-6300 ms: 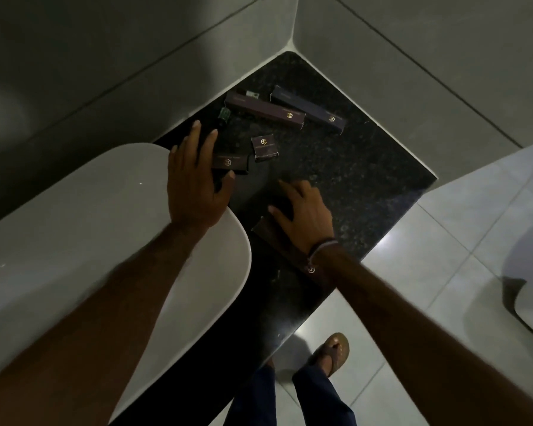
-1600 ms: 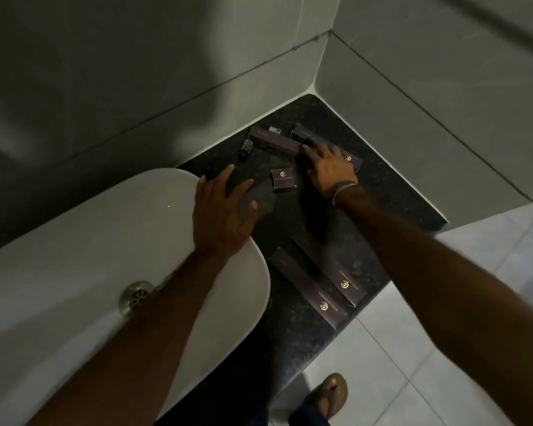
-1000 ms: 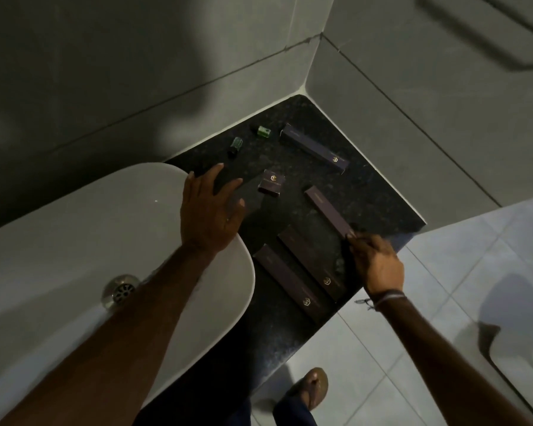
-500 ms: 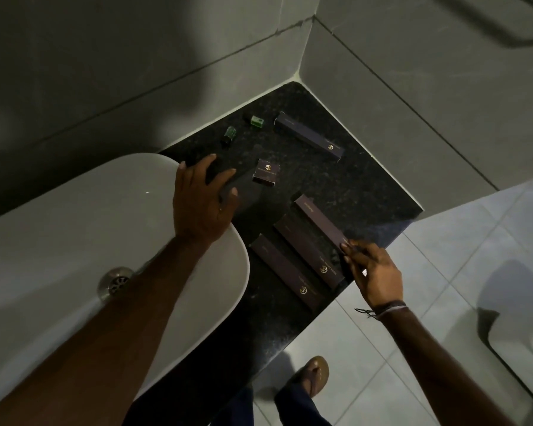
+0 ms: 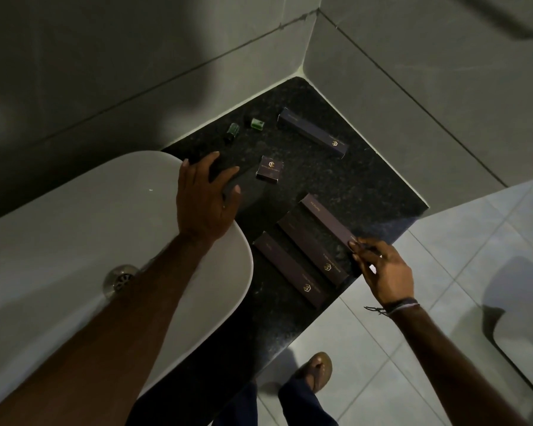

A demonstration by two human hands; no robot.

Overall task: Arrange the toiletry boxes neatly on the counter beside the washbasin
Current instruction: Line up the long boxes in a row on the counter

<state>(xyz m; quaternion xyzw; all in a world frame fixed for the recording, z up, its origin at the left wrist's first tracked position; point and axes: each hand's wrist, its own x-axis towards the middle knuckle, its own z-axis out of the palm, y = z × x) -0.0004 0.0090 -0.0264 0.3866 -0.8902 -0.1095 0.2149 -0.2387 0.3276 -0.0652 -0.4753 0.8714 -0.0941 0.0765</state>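
Note:
Three long dark toiletry boxes lie side by side near the front edge of the black counter (image 5: pixel 366 192): a left box (image 5: pixel 290 269), a middle box (image 5: pixel 313 252) and a right box (image 5: pixel 326 221). My right hand (image 5: pixel 382 269) pinches the near end of the right box. A fourth long box (image 5: pixel 313 130) lies apart near the back wall. A small square box (image 5: pixel 270 168) sits mid-counter. My left hand (image 5: pixel 205 198) rests flat with fingers spread on the white washbasin (image 5: pixel 74 241) rim and the counter; what lies under it is hidden.
Two small green bottles (image 5: pixel 233 130) (image 5: pixel 257 123) lie near the back wall. Grey tiled walls close the corner. The counter's front edge drops to a tiled floor, where my sandalled foot (image 5: pixel 316 372) stands. The basin drain (image 5: pixel 120 278) is to the left.
My right hand took a long box from the back of the counter, brought it forward and set it beside the two front boxes. The left hand stayed on the basin rim.

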